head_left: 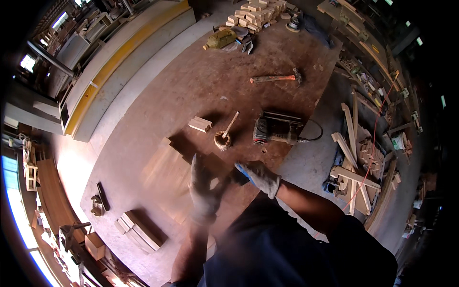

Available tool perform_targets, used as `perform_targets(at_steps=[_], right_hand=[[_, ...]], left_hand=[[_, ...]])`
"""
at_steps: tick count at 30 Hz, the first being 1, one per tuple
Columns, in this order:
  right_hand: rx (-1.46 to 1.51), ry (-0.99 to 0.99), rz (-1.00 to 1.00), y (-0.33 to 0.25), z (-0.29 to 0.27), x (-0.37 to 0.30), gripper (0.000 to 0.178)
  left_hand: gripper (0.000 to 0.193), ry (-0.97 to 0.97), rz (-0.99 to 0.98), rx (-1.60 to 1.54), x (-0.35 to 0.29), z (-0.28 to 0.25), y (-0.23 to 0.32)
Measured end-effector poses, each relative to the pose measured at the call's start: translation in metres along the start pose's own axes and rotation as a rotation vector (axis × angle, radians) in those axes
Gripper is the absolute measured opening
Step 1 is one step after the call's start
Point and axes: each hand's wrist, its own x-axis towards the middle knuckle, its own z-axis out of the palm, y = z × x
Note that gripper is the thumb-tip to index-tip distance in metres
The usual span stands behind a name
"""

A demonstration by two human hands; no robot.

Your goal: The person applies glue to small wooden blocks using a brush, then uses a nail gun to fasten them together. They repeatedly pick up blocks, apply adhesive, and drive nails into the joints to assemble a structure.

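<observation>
My left hand (204,193), in a grey work glove, is over the near part of the brown table, its fingers stretched out and a little blurred. Beside it, a pale wooden board (165,174) lies flat. To the right, my right hand (260,177), in a grey glove with a blue palm, points its fingers left. Against those fingers is a dark object (239,178) whose kind I cannot make out. Just beyond both hands stands a small round pot (223,140) with a stick (232,124) leaning out. A corded power tool (277,131) lies right of the pot.
Short wood blocks (200,124) lie beyond the board, and wooden strips (138,229) at near left beside a clamp-like tool (99,200). A hammer (277,78) and stacked blocks (256,14) are farther away. Timber offcuts (356,167) are piled right of the table (158,105).
</observation>
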Motion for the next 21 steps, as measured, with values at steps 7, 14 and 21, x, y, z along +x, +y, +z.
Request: perform_targets(at_steps=[7,14,21], right_hand=[[0.111,0.101,-0.048,-0.019,0.024,-0.015,0.022],[0.12,0.158,-0.093,-0.004,0.019,-0.007,0.019],[-1.01,0.509,-0.775,-0.003,0.017,0.007,0.023]], left_hand=[[0.092,-0.045,-0.042,-0.097,-0.025,-0.001,-0.002],[0.046,-0.021,-0.392,-0.593,-0.013,0.009,-0.01],[0.03,0.197,-0.441,-0.484,0.011,0.033,-0.011]])
